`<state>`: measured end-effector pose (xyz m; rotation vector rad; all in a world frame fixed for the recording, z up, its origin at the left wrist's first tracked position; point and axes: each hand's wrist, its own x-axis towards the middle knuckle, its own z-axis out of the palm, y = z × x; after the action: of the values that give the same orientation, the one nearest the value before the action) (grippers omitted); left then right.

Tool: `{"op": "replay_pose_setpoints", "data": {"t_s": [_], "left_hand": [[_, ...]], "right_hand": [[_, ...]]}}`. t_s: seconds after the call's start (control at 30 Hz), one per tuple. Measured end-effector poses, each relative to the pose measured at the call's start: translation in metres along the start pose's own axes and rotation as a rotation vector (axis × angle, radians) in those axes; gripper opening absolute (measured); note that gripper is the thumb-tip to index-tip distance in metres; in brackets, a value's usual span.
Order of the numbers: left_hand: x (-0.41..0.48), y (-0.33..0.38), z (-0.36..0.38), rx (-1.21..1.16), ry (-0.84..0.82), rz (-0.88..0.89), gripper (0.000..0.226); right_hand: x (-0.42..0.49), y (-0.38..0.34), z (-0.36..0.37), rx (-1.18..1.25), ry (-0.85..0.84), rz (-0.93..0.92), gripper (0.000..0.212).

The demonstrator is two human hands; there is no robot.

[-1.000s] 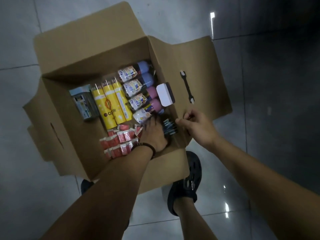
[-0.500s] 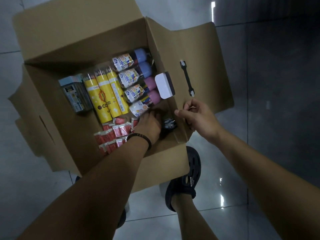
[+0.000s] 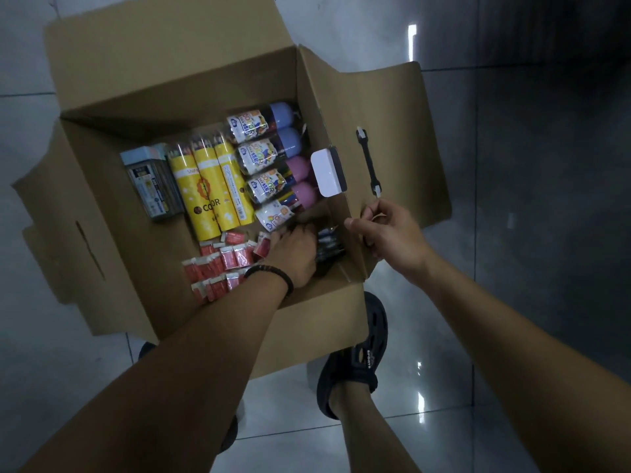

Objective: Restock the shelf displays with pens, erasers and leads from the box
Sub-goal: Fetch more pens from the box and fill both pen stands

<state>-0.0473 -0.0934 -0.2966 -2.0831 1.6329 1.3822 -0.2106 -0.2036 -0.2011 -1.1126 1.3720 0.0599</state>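
While the box (image 3: 191,107) looks full, restocking seems hardly begun. By the pens (image 3: 327,245) the left hand (image 3: 293,257) digs, fingers hidden; the right hand (image 3: 389,233) pinches the box's wall.

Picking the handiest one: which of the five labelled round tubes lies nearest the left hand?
The lowest white-labelled tube, right beside the left hand; the two blue-capped tubes and two pink-capped tubes lie farther from it.
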Motion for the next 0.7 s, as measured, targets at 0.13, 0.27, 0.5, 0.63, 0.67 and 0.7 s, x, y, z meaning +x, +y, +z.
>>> {"op": "replay_pose_setpoints", "data": {"t_s": [0.13,0.27,0.5,0.63,0.67,0.7], "left_hand": [[-0.034,-0.004,-0.032,-0.417,0.082,0.000,0.015],[-0.101,0.003,-0.096,-0.947,0.112,-0.047,0.012],[-0.293,0.029,-0.234,-1.535,-0.062,0.048,0.025],[-0.434,0.040,-0.332,-1.593,-0.135,0.120,0.028],[-0.469,0.043,-0.353,-1.593,-0.124,0.136,0.029],[-0.504,0.044,-0.373,-1.604,-0.094,0.150,0.030]], "right_hand": [[-0.021,-0.020,0.003,-0.090,0.157,-0.009,0.018],[-0.064,-0.065,0.018,-0.047,0.279,-0.035,0.007],[-0.214,-0.232,0.066,0.031,0.054,-0.272,0.012],[-0.323,-0.348,0.093,-0.043,0.012,-0.374,0.003],[-0.351,-0.375,0.099,-0.066,0.001,-0.387,0.002],[-0.377,-0.403,0.107,-0.078,-0.037,-0.399,0.004]]}}
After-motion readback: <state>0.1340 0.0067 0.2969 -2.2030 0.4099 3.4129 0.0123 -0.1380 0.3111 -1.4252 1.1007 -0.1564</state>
